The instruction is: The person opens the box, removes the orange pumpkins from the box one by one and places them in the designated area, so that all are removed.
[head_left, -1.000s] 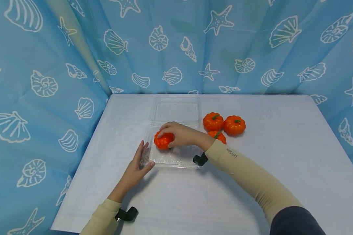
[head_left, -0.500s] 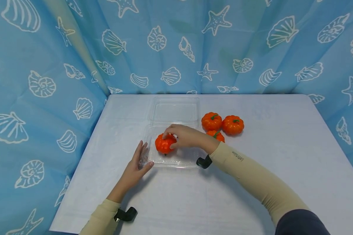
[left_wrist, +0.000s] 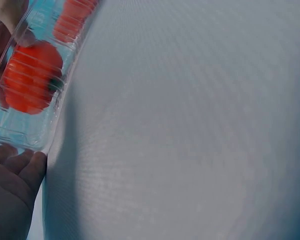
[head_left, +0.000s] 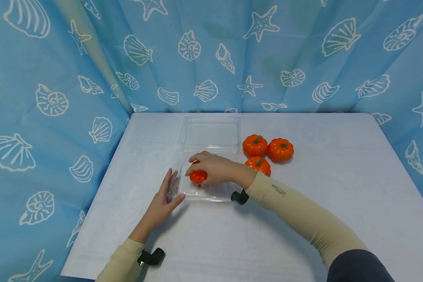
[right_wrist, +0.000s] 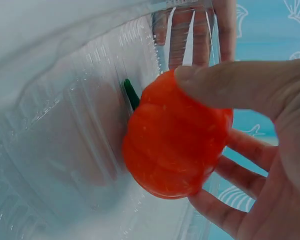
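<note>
Over the near half of a clear plastic clamshell box (head_left: 225, 192), my right hand (head_left: 216, 169) grips a small orange pumpkin (head_left: 198, 177). The right wrist view shows the thumb on one side of the pumpkin (right_wrist: 175, 140) and the fingers on the other, its green stem (right_wrist: 131, 93) tipped sideways toward the box wall. My left hand (head_left: 163, 199) rests against the box's left side, fingers straight and thumb at the front corner. Seen in the left wrist view, its fingertips (left_wrist: 38, 162) touch the box's edge, and the pumpkin (left_wrist: 32, 77) shows through the clear wall.
Right of the box sit three more orange pumpkins with green stems: one at the back (head_left: 255, 146), one farther right (head_left: 280, 150) and one nearer (head_left: 259, 165), close to my right forearm. The box's lid (head_left: 210, 132) lies folded back on the white table (head_left: 324, 180).
The pumpkin in my right hand has turned, its stem now toward the front, and shifted slightly right. My right fingers now cover more of it. The left hand stays put.
</note>
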Demonstrator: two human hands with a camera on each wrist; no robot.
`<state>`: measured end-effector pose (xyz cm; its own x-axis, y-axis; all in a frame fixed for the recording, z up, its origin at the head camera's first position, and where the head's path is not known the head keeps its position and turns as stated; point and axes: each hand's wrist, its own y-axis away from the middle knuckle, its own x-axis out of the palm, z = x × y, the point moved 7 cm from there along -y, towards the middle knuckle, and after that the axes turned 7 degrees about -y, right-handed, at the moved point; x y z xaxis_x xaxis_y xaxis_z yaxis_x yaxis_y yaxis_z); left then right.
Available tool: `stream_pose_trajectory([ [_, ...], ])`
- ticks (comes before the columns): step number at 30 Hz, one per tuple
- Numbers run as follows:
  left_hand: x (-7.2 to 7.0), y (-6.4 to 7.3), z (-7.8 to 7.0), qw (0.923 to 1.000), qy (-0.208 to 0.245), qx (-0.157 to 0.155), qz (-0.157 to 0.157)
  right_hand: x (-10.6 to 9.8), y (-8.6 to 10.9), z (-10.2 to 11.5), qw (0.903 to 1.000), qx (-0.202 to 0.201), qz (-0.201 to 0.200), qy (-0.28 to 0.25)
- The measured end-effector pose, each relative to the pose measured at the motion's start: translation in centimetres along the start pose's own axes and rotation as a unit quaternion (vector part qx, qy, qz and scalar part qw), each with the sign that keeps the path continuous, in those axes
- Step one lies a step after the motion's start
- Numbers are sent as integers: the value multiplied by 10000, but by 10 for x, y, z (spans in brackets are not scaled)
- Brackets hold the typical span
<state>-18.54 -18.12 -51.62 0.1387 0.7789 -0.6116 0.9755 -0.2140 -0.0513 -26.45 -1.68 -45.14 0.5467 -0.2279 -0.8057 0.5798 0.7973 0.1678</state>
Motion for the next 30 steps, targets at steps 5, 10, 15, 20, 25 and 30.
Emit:
stream_pose_trajectory([
  [5,-1,0,-1,10000,50,-10,-5,0,3,0,9999,16,31,159],
  [10,0,0,-1,10000,77,33,9,-2,5,-2,9998,87,7,179],
  [15,0,0,0,10000,85,29,7,-5,9,-6,9996,53,-142,238],
  [20,1,0,-1,10000,-27,-81,1,-9,18,-12,9991,-47,-418,-30],
  [25,0,0,-3,9999,-33,-102,-17,-13,30,-21,9976,203,-563,-351],
  [30,1,0,-4,9999,-22,-116,-21,-13,37,-27,9984,307,-464,-91],
])
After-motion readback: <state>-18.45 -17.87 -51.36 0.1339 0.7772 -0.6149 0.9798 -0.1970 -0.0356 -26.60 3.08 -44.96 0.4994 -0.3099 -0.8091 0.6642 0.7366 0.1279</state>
